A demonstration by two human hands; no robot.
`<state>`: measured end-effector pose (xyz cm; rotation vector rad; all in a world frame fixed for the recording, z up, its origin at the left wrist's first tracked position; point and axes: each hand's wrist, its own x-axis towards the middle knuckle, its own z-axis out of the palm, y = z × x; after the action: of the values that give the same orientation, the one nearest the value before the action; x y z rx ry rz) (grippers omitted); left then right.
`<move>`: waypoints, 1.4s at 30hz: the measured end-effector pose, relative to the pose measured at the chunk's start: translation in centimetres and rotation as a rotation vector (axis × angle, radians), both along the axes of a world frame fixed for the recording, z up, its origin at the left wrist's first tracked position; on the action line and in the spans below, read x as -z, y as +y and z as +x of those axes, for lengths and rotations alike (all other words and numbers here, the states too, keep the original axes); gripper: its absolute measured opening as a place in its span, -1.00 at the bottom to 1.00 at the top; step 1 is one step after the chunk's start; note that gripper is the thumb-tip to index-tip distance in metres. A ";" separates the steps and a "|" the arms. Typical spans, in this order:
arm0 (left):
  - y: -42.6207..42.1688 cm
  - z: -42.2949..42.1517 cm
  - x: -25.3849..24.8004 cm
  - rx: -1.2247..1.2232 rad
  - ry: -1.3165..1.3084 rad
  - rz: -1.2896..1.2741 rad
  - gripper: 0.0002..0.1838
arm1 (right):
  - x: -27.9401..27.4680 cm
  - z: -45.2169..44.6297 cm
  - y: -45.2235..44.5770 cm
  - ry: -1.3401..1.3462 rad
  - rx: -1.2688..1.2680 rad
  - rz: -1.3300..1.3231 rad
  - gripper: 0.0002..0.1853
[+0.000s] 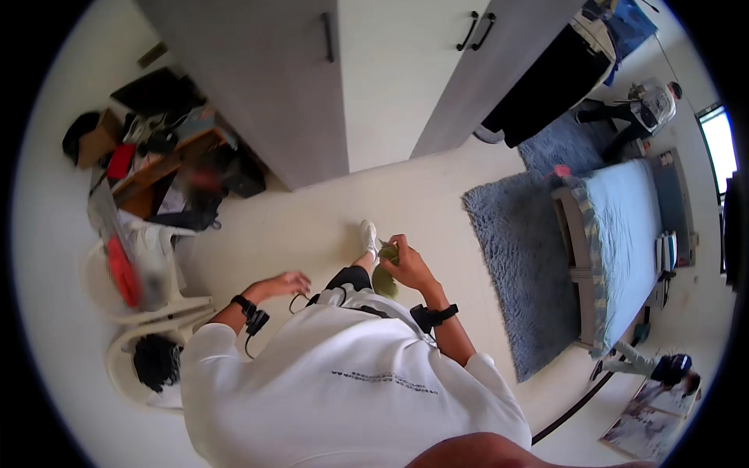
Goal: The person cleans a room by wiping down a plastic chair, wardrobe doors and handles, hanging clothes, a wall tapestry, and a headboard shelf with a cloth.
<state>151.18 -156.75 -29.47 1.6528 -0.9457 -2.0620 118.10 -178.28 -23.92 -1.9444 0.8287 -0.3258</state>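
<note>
My right hand [407, 265] is closed on an olive-green, soft-looking item [384, 282], which hangs down in front of my right leg; its exact kind is hard to make out. Part of it shows above my fingers, near my white shoe [368, 232]. My left hand [287, 284] is held out at waist height to the left, fingers loosely extended, with nothing visible in it. Black devices are strapped to both wrists, the left one [253, 316] and the right one [431, 317], with a cable by the left hand.
Tall grey and white wardrobe [390, 101] stands ahead. At left are a cluttered desk [160, 168] and white plastic chairs [117, 347]. On the right, a grey shaggy rug [519, 273] lies beside a blue-covered bed [624, 242]. Two people [651, 109] [672, 368] are near the bed.
</note>
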 end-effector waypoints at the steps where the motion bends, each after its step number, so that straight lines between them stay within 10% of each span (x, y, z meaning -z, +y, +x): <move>1: -3.4 2.7 3.6 -0.105 0.039 -0.204 -0.73 | 0.3 0.4 -1.7 0.027 -0.029 -0.014 -0.49; 4: -16.6 5.4 6.7 -0.428 -0.253 -0.472 -0.82 | -3.2 0.9 -7.5 0.041 -0.100 0.000 -0.45; 13: -40.4 -0.6 -18.2 0.441 -0.330 -0.697 -0.80 | -6.1 -3.7 -20.9 -0.062 0.369 -0.206 -0.48; 16: -44.4 -1.0 -23.1 0.375 -0.338 -0.755 -0.83 | -6.8 -4.6 -24.5 -0.018 0.548 -0.174 -0.49; 18: -47.3 -1.1 -25.2 0.324 -0.786 -1.370 -0.84 | -6.3 -4.9 -28.5 -0.020 0.583 -0.265 -0.53; 21: -51.1 -1.3 -29.7 0.172 -1.111 -1.629 -0.84 | -9.7 -2.6 -35.3 -0.139 0.584 -0.486 -0.55; 28: -61.4 1.7 -39.2 -0.192 -1.592 -1.908 -0.67 | -19.6 3.7 -52.9 -0.476 0.513 -0.777 -0.64; 33: -67.2 2.3 -39.6 -0.449 -2.197 -1.773 -0.75 | -20.2 8.7 -58.2 -0.602 0.489 -0.922 -0.60; 42: -67.5 1.7 -41.2 -0.222 -2.421 -2.144 -0.60 | -18.5 5.2 -60.9 -0.429 0.177 -1.188 -0.65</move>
<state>152.83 -224.25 11.72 1.2004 -1.5469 1.9817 123.30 -239.21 -5.37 -2.6760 0.5288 -1.5546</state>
